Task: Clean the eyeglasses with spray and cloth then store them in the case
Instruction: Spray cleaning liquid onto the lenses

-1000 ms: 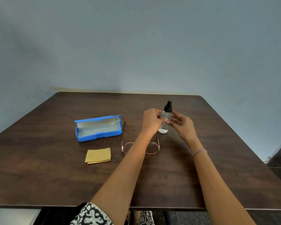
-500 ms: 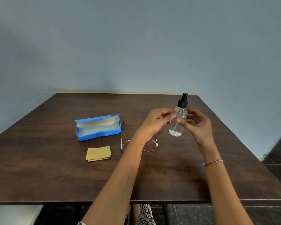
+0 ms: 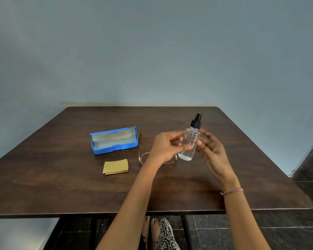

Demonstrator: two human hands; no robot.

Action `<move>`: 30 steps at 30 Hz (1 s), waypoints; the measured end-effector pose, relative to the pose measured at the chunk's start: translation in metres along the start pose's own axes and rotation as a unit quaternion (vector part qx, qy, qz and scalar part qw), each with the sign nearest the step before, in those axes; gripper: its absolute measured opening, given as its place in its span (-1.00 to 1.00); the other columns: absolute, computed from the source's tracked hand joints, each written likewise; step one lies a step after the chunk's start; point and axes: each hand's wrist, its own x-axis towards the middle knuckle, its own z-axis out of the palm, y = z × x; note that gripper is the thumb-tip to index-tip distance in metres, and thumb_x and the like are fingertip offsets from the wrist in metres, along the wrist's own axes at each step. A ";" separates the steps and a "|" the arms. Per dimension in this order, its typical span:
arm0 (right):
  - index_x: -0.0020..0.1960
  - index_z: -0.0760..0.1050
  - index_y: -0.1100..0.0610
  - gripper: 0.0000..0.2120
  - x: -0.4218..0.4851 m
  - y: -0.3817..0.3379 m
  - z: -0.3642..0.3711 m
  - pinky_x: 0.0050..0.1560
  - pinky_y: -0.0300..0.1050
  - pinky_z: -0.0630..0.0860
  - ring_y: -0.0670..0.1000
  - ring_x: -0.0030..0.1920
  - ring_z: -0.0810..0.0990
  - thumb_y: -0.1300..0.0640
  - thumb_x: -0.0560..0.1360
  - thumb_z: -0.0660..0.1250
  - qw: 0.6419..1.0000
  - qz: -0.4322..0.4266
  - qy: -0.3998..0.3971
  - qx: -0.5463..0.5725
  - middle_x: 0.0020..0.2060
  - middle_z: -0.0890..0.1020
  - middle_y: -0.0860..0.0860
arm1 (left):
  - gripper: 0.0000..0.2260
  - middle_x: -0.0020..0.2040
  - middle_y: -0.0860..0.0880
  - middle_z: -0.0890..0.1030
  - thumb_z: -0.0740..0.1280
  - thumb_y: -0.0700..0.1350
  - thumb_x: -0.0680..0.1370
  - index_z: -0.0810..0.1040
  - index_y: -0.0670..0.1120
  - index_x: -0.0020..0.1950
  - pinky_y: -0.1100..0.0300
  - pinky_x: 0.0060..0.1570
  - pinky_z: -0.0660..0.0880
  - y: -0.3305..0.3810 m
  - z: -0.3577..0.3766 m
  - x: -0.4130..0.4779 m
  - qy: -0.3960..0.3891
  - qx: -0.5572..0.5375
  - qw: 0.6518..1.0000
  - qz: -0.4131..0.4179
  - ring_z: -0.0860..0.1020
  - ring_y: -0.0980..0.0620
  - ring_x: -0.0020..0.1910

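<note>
A clear spray bottle (image 3: 189,141) with a black pump top is held tilted above the table, a little liquid at its bottom. My left hand (image 3: 163,148) pinches its body from the left with thumb and forefinger. My right hand (image 3: 213,153) holds it from the right, fingers behind it and thumb on its front. Thin-rimmed eyeglasses (image 3: 141,156) lie on the table under my left hand, partly hidden by the wrist. An open blue case (image 3: 114,147) lies to their left, and a folded yellow cloth (image 3: 115,166) lies in front of the case.
The dark wooden table (image 3: 61,186) stands against a grey-blue wall. Its front edge runs across the lower frame and its right edge falls off beside my right arm. My feet show below the table.
The bottle has come up off the table and shifted slightly right, carried by both hands. Glasses, case and cloth have stayed put.
</note>
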 end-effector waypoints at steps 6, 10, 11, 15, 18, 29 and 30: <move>0.45 0.19 -0.01 -0.48 -0.002 -0.003 0.015 0.18 -0.03 0.51 0.12 0.25 0.51 0.22 0.53 0.22 1.000 -0.023 -0.005 0.016 0.25 0.52 0.14 | -0.51 -0.19 0.11 0.64 0.59 -0.04 0.26 0.59 0.13 0.17 0.41 -0.17 0.52 0.004 0.000 -0.010 0.058 0.090 0.993 0.042 0.58 0.17 -0.25; 0.46 0.04 -0.25 -0.40 0.000 -0.008 0.031 0.14 0.06 0.52 0.05 0.27 0.51 0.10 0.56 0.24 0.994 -0.070 -0.003 -0.081 0.23 0.53 0.06 | -0.55 -0.24 0.17 0.63 0.58 0.02 0.27 0.61 0.13 0.14 0.26 -0.15 0.57 0.007 0.005 -0.014 0.083 0.127 0.985 0.079 0.58 0.21 -0.28; 0.46 0.00 -0.25 -0.37 0.001 -0.008 0.034 0.10 0.00 0.54 0.03 0.23 0.53 0.12 0.56 0.24 0.992 -0.077 -0.001 -0.097 0.21 0.54 0.06 | -0.55 -0.23 0.14 0.65 0.57 0.01 0.27 0.62 0.12 0.14 0.23 -0.15 0.57 0.007 0.006 -0.014 0.085 0.130 0.984 0.086 0.59 0.21 -0.29; 0.47 -0.09 -0.21 -0.30 0.005 -0.005 0.041 0.06 -0.22 0.53 -0.03 0.09 0.61 0.17 0.54 0.25 0.986 -0.092 0.003 -0.137 0.09 0.57 0.10 | -0.58 -0.20 0.09 0.69 0.53 -0.04 0.31 0.61 0.11 0.16 0.14 -0.12 0.59 0.002 0.009 -0.014 0.080 0.157 0.979 0.100 0.62 0.22 -0.28; 0.47 -0.04 -0.18 -0.34 0.007 -0.002 0.041 0.01 -0.22 0.54 -0.07 -0.02 0.62 0.21 0.56 0.23 0.986 -0.099 0.020 -0.133 0.02 0.55 0.05 | -0.57 -0.11 0.06 0.69 0.54 -0.03 0.33 0.60 0.02 0.18 0.28 -0.05 0.57 0.003 0.005 -0.016 0.029 0.131 0.988 0.072 0.63 0.23 -0.18; 0.44 0.17 -0.19 -0.37 0.011 0.005 0.020 -0.42 -0.13 0.52 0.01 -0.40 0.48 0.33 0.54 0.23 0.981 -0.088 0.173 -0.025 -0.20 0.51 0.11 | -0.74 -0.11 -0.14 0.56 0.41 -0.01 0.49 0.53 -0.22 -0.11 0.13 -0.22 0.34 -0.025 -0.064 -0.020 0.199 0.355 0.883 -0.236 0.51 -0.11 -0.10; 0.45 0.17 -0.19 -0.37 0.011 0.005 0.020 -0.41 -0.13 0.53 0.00 -0.41 0.48 0.32 0.54 0.24 0.980 -0.089 0.176 -0.025 -0.19 0.51 0.11 | -0.73 -0.11 -0.13 0.54 0.42 -0.01 0.48 0.53 -0.22 -0.07 0.14 -0.21 0.36 -0.027 -0.063 -0.019 0.193 0.359 0.880 -0.243 0.53 -0.11 -0.06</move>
